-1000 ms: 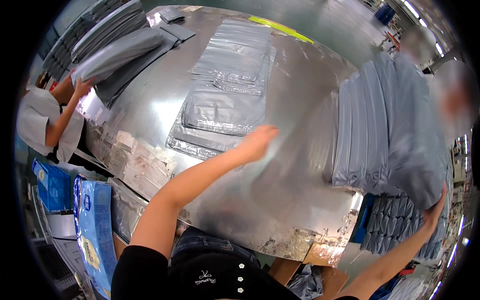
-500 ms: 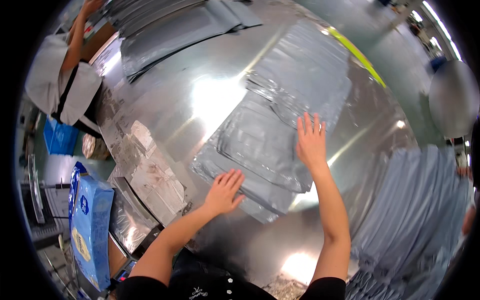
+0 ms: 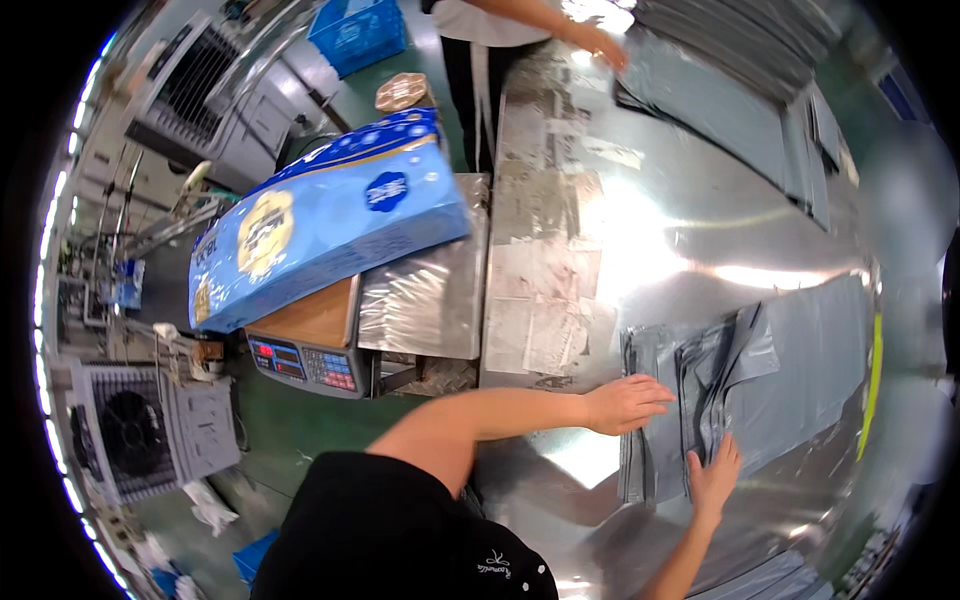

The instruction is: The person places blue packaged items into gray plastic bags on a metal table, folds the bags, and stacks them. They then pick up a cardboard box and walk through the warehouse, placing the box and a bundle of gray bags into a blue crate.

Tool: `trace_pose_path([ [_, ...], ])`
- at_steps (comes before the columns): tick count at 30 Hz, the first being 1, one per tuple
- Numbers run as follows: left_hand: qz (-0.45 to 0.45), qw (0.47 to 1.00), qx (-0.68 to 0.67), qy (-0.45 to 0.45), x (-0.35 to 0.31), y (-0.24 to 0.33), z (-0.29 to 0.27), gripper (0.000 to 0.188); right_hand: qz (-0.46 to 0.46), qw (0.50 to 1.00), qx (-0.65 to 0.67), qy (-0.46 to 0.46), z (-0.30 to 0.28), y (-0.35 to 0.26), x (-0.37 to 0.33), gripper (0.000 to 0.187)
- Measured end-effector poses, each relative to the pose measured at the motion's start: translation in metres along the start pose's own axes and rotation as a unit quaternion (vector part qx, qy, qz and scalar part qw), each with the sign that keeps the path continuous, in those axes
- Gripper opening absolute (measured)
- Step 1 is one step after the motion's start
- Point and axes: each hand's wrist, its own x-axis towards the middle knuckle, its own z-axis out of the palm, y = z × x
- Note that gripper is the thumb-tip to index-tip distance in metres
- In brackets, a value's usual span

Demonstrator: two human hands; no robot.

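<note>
Grey plastic bags (image 3: 800, 340) lie in a flat layered pile on the metal table. Across them, a folded bundle of the same grey bags (image 3: 712, 370) is bunched into upright creases. My left hand (image 3: 628, 403) reaches over the near-left part of the pile, palm down, with fingers stretched out and nothing visible in them. At the bundle's near end is my right hand (image 3: 714, 478), its thumb apart from the fingers and its fingertips against the plastic. Part of that contact is hidden by the folds.
The metal table (image 3: 690, 225) carries more grey bags (image 3: 720, 110) at its far side, beside a co-worker's hand (image 3: 600, 45). To the left, a blue package (image 3: 330, 220) rests on a digital scale (image 3: 310, 368). Further grey bags (image 3: 770, 580) lie at lower right.
The view has swung left, bringing the scale and blue package into the middle. The upper bags, flat before, are now bunched into folds. Both hands stay at the pile.
</note>
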Motion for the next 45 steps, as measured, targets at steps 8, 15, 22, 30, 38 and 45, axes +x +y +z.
trace_pose_path([
  [8, -0.152, 0.827, 0.469, 0.271, -0.119, -0.012, -0.447, 0.024, -0.094, 0.887, 0.441, -0.099, 0.019, -0.279, -0.052, 0.029],
  [15, -0.409, 0.649, 0.624, 0.148, -0.241, 0.003, -0.534, 0.05, -0.212, 0.786, 0.522, -0.254, 0.006, -0.418, -0.06, 0.049],
  [22, -0.063, 0.829, 0.517, 0.203, -0.049, 0.091, -0.405, 0.025, -0.057, 0.686, 0.698, -0.197, 0.03, -0.418, -0.076, 0.091],
  [30, 0.019, 0.98, 0.195, -0.01, 0.069, 0.092, -0.238, 0.034, 0.125, 0.816, 0.543, 0.156, 0.02, -0.238, -0.068, 0.032],
  [38, -0.246, 0.944, -0.184, -0.124, 0.079, 0.021, -0.006, 0.026, 0.141, 0.944, 0.131, 0.267, 0.011, -0.066, -0.03, 0.036],
  [45, -0.511, 0.671, -0.537, 0.005, 0.114, 0.002, 0.067, 0.037, 0.266, 0.956, 0.107, 0.065, 0.048, 0.042, 0.041, 0.029],
])
